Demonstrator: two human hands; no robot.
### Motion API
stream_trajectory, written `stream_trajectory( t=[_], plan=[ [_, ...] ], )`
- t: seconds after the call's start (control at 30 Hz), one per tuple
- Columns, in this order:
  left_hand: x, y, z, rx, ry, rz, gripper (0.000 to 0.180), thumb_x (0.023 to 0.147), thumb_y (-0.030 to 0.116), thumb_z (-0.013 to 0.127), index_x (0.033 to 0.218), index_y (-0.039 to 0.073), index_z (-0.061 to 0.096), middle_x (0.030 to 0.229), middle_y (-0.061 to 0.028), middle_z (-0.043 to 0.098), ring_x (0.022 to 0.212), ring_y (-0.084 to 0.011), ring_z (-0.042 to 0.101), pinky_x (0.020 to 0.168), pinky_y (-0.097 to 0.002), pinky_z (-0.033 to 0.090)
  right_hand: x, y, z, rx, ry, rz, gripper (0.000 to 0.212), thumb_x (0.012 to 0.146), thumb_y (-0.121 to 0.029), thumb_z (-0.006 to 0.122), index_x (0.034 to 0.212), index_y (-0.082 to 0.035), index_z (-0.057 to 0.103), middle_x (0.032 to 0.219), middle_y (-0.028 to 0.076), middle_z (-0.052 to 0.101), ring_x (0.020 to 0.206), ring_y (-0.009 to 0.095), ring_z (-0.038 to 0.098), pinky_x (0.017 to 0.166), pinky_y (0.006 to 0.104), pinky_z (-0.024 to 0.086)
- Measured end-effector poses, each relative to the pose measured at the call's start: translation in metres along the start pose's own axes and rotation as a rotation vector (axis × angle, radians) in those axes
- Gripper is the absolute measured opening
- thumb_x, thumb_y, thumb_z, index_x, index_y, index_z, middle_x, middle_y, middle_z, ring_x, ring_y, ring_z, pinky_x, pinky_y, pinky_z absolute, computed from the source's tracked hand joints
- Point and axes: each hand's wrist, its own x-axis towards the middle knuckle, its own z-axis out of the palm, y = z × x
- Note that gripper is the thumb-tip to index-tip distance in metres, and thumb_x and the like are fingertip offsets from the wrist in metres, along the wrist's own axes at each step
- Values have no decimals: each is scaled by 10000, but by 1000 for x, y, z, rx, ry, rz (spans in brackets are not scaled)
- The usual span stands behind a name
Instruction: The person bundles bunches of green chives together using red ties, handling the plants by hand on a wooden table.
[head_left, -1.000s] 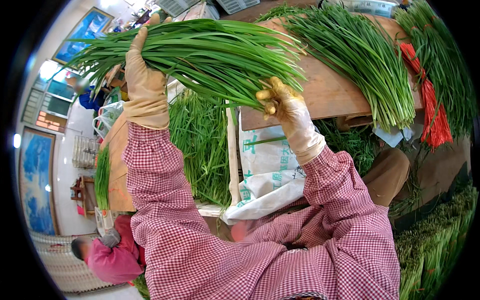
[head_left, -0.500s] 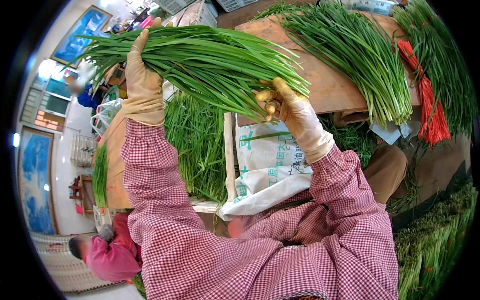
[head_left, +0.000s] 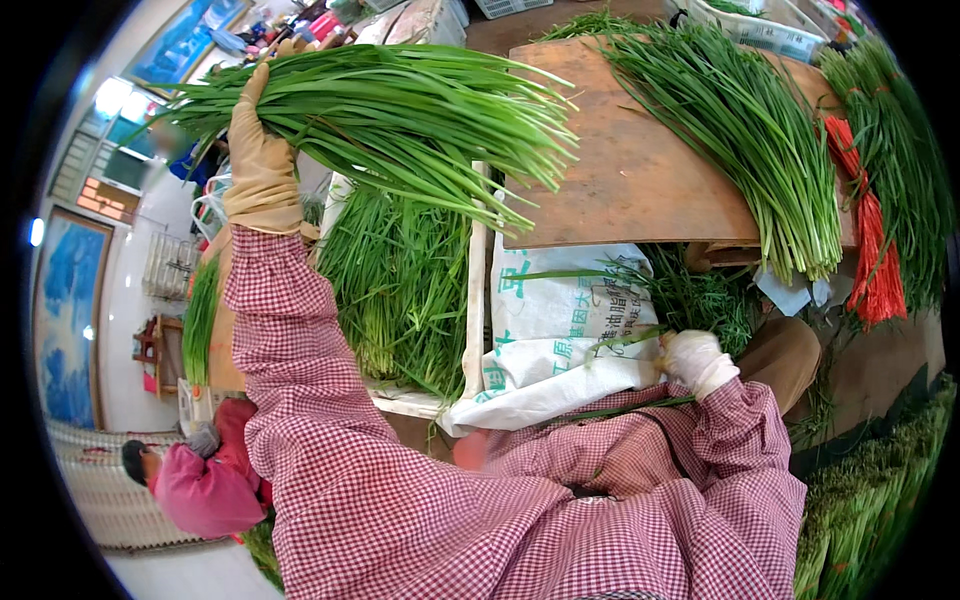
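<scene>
Pink-sleeved and low in the left corner, another person in a pink jacket [head_left: 205, 490] sits well below the work. Above, the left hand [head_left: 262, 165], in a tan rubber glove, is closed around the root end of a big bunch of long green chives [head_left: 400, 110], held up so that the leaves fan out to the right, their tips reaching over the edge of the brown wooden desk [head_left: 640, 170]. Beneath the bunch a white crate packed with green chives [head_left: 400, 290] stands beside a white printed woven sack [head_left: 560, 330]. Further right, the right hand [head_left: 695, 360], in a pale glove, rests low near the sack, fingers curled on a few thin green stalks [head_left: 625, 340]. On the desk lies a loose sheaf of long green chives [head_left: 750, 130], and red ties [head_left: 875, 270] hang at its right edge.
</scene>
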Motion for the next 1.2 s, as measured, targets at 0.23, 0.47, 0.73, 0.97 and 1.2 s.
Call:
stream_trajectory(
  t=[0.23, 0.47, 0.73, 0.97, 1.2],
  plan=[
    [-11, 14, -24, -123, -202, -120, 303, 865, 114, 503, 1110, -61, 522, 1122, -216, 545, 1035, -306, 540, 878, -413, 477, 56, -80, -98, 1191, 322, -290, 454, 832, -283, 568, 1195, -26, 479, 1060, 94, 594, 951, 188, 556, 799, 285, 443],
    [-35, -3, 0, -122, -167, -66, 307, 864, 125, 509, 1122, -41, 521, 1105, -220, 552, 1052, -307, 527, 904, -412, 459, 68, -147, -109, 1877, 220, -570, 407, 863, -308, 555, 1171, -52, 485, 1114, 82, 558, 956, 133, 543, 797, 298, 456],
    [-44, -11, -5, -46, 4, 16, 304, 858, 144, 532, 1118, -13, 542, 1050, -160, 597, 901, -250, 609, 741, -328, 542, 66, -148, -100, 2024, 306, -604, 338, 862, -243, 566, 1136, -55, 504, 1048, 64, 574, 920, 152, 558, 804, 302, 456],
    [-43, -12, -6, -141, -66, -31, 309, 872, 124, 483, 1116, -61, 520, 1104, -224, 548, 1039, -302, 533, 872, -414, 485, 59, -154, -105, 2077, 335, -525, 303, 854, -221, 579, 1097, -46, 530, 993, 56, 592, 896, 133, 562, 771, 277, 458],
    [-52, -13, 13, -39, 78, -15, 322, 871, 144, 492, 1126, -50, 517, 1138, -244, 522, 1096, -308, 499, 915, -431, 455, 48, -136, -100, 1845, 225, -516, 274, 858, -259, 565, 1010, -32, 587, 970, 31, 597, 889, 118, 540, 801, 268, 414]
  ],
)
